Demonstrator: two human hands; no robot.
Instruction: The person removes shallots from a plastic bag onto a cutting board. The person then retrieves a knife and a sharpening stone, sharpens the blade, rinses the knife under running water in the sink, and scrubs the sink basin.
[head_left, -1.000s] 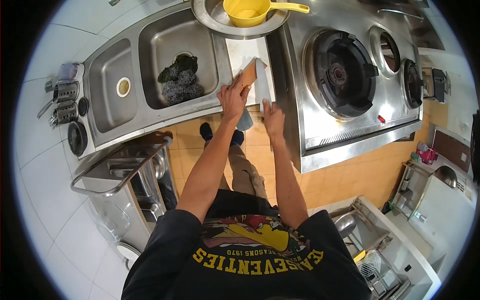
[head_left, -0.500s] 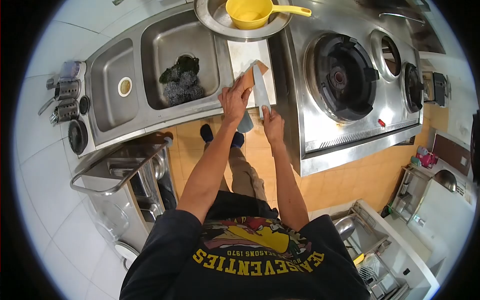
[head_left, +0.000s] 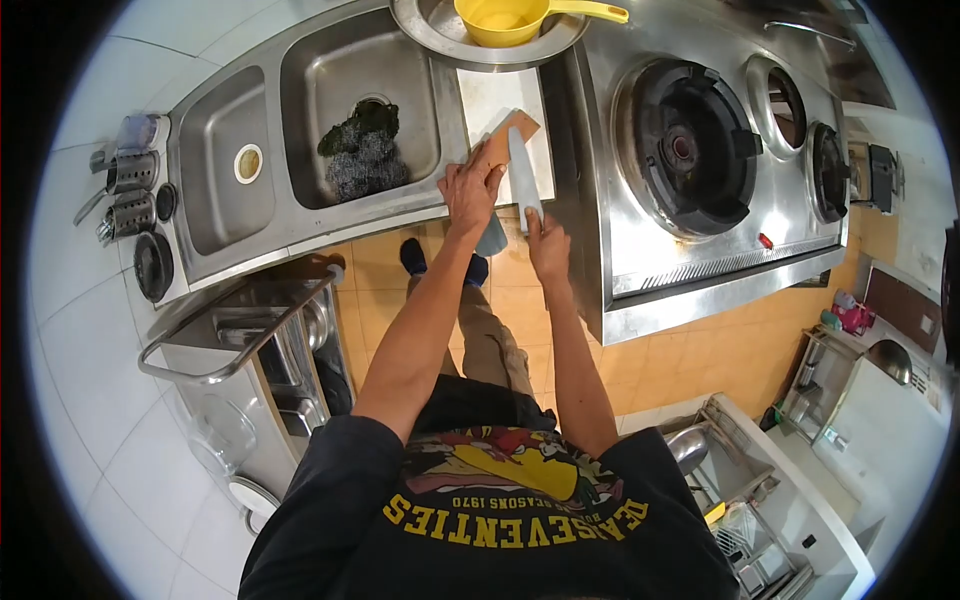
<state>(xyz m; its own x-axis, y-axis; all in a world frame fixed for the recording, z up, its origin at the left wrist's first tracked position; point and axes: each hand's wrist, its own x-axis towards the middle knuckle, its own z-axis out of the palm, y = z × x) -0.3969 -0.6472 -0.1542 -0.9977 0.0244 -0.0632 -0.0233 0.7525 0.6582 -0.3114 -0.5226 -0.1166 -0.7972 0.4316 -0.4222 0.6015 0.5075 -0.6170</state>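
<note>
A flat brown slab that looks like a whetstone [head_left: 496, 148] lies slantwise on the white board [head_left: 484, 97] between sink and stove. My left hand [head_left: 470, 193] is closed on its near end, the fingertips partly hidden. In my right hand [head_left: 548, 248] is the handle of a kitchen knife [head_left: 524, 180], its wide grey blade pointing away from me. The blade's tip overlaps the slab's right side; whether they touch I cannot tell. A grey-blue object [head_left: 492, 238] shows below the counter edge, by my left wrist.
At left is a double sink [head_left: 300, 120] with dark scouring mesh [head_left: 366, 160] in one basin. A metal bowl [head_left: 430, 30] holding a yellow dipper [head_left: 495, 22] stands beyond the board. To the right is a stove [head_left: 690, 270] with a large black burner [head_left: 690, 150].
The knife has drawn slightly back toward me relative to the brown slab. My left hand keeps its place on the slab, and the whole view has shifted a little.
</note>
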